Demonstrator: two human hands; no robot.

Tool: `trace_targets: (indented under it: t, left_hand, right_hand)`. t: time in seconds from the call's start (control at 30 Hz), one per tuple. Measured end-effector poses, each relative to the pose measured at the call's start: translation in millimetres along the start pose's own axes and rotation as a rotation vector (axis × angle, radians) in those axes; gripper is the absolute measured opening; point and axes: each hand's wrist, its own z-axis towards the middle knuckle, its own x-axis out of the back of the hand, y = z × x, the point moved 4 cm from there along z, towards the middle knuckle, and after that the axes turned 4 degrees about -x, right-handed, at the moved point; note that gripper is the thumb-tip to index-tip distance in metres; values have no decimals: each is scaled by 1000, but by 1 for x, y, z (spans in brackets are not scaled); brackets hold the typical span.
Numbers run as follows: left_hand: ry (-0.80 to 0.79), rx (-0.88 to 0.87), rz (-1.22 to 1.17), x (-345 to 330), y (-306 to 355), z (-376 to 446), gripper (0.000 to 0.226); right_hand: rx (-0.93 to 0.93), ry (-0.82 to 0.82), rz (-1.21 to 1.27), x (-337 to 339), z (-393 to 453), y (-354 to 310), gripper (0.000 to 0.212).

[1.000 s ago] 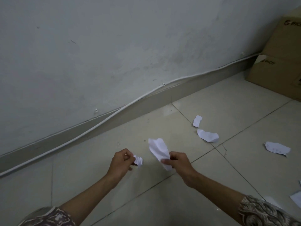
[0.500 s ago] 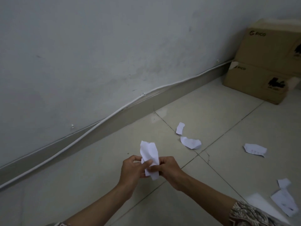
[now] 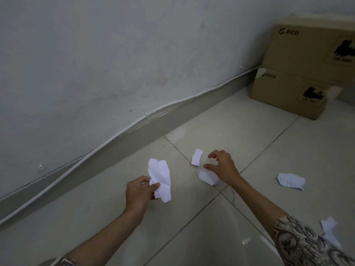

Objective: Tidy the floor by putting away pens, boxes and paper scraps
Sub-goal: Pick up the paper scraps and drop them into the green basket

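Left hand [image 3: 141, 191] pinches a bundle of paper [image 3: 161, 179]. Right hand [image 3: 222, 167], fingers spread and empty, hovers over two scraps [image 3: 196, 157] on the floor tiles [image 3: 249, 131]. Pinch the 12 o'clock scrap first; more lie toward 3 o'clock.

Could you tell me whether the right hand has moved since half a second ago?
Yes. The right hand left the held paper and reached out over the two scraps at the tile joint.

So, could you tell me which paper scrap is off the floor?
The large crumpled scrap pinched in the left hand; the other scraps all lie on the tiles.
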Motion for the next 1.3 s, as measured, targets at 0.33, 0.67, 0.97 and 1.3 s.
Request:
trace_targets:
  t: [0.33,0.67,0.97,1.3]
  left_hand:
    - [26,2,1,5,-9,24,6]
    - [24,-35,35,29,-12,38,3]
    - [-5,-23,54,27,-14,45,3]
    - [-136,-41,73,-24,14,36,6]
  right_hand:
    - [-16,-346,-120,-16,8,24,29]
    - [25,-155,457,-11,49,-10,16]
    - [131,-80,138,-46,60,-9,47]
    - [132,-74,329,-17,16,-4,37]
